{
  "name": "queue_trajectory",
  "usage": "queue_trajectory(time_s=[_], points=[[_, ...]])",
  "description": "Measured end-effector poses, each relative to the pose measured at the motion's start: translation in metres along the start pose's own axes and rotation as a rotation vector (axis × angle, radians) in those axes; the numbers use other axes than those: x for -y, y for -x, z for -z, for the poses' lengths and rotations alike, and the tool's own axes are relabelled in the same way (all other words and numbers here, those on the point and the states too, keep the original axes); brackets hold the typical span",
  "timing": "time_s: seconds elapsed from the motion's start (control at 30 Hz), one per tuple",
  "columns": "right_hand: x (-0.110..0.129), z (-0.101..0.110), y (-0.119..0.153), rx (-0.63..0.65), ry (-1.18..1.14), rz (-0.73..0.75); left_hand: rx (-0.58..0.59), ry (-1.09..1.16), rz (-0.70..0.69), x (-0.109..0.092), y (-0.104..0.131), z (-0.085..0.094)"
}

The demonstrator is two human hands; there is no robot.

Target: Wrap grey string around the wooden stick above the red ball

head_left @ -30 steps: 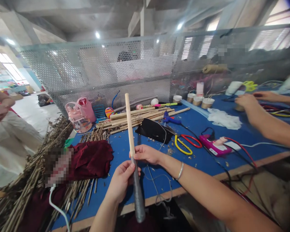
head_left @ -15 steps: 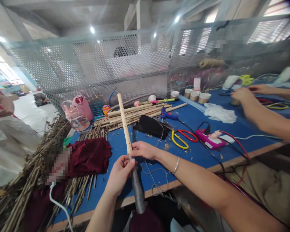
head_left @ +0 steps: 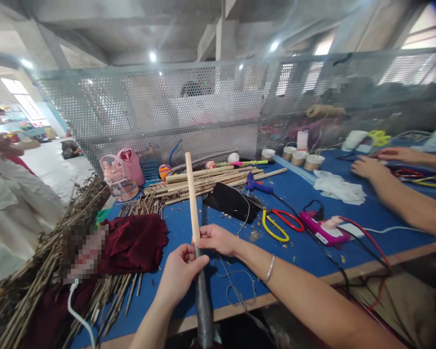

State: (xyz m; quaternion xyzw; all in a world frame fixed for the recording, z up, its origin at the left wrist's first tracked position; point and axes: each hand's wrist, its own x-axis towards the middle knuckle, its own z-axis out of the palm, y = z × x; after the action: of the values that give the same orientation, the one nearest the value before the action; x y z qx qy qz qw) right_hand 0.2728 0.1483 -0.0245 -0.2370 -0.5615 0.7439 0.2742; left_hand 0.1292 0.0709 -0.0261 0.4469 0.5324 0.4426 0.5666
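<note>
Pale wooden rod with grey lower length [head_left: 192,198] leans across the edge of the blue counter [head_left: 179,228], my right hand [head_left: 216,240] pinching where colours meet, my left hand [head_left: 181,271] gripping just below. A loosened thumb could let it twist; the thin grey cord [head_left: 244,306] might snag.

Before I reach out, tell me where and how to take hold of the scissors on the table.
Take the scissors by the yellow loop and red loop, probably with the right hand once it leaves the wooden stick, coming from the near side. Their loops face you, and the blades point away left, toward the black material.
</note>
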Motion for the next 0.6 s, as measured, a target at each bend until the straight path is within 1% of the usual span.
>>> queue_trajectory(time_s=[0.03,0.07,0.17,0.2,0.23,0.33,0.37,0.4,0.47,0.53,0.57,0.6], points=[[0.0011,-0.0009,0.0001,0.006,-0.004,-0.011,-0.014,-0.022,-0.008,-0.0002,-0.0002,-0.0001],[0.0022,-0.0014,0.0004,0.017,-0.013,-0.020,0.006,-0.009,0.007,-0.0011,0.0000,-0.0001],[0.0030,-0.0009,0.0012,0.063,-0.040,-0.022,0.161,0.155,0.133,-0.0049,0.0026,-0.0002],[0.0021,-0.0003,0.0009,0.062,-0.043,-0.013,0.179,0.195,0.158,-0.0058,0.0036,-0.0004],[0.0007,0.0002,0.0003,0.051,-0.037,-0.005,0.155,0.198,0.148,-0.0062,0.0044,-0.0008],[-0.0034,0.0003,-0.0025,0.006,0.010,-0.006,-0.028,0.043,0.010,-0.0041,0.0048,-0.0016],[-0.0038,-0.0002,-0.0032,0.004,0.019,-0.011,-0.070,-0.012,-0.019,-0.0028,0.0045,-0.0015],[-0.0036,-0.0008,-0.0035,0.011,0.018,-0.014,-0.081,-0.036,-0.016,-0.0015,0.0043,-0.0012],[-0.0022,-0.0022,-0.0034,0.044,-0.010,-0.017,-0.024,0.031,0.062,0.0007,0.0043,-0.0005],[-0.0013,-0.0024,-0.0027,0.072,-0.040,-0.021,0.057,0.166,0.138,0.0022,0.0051,-0.0002],[-0.0016,-0.0020,-0.0025,0.072,-0.046,-0.021,0.072,0.204,0.144,0.0026,0.0055,-0.0003],[-0.0023,-0.0012,-0.0025,0.061,-0.044,-0.020,0.060,0.200,0.122,0.0028,0.0058,-0.0006]])
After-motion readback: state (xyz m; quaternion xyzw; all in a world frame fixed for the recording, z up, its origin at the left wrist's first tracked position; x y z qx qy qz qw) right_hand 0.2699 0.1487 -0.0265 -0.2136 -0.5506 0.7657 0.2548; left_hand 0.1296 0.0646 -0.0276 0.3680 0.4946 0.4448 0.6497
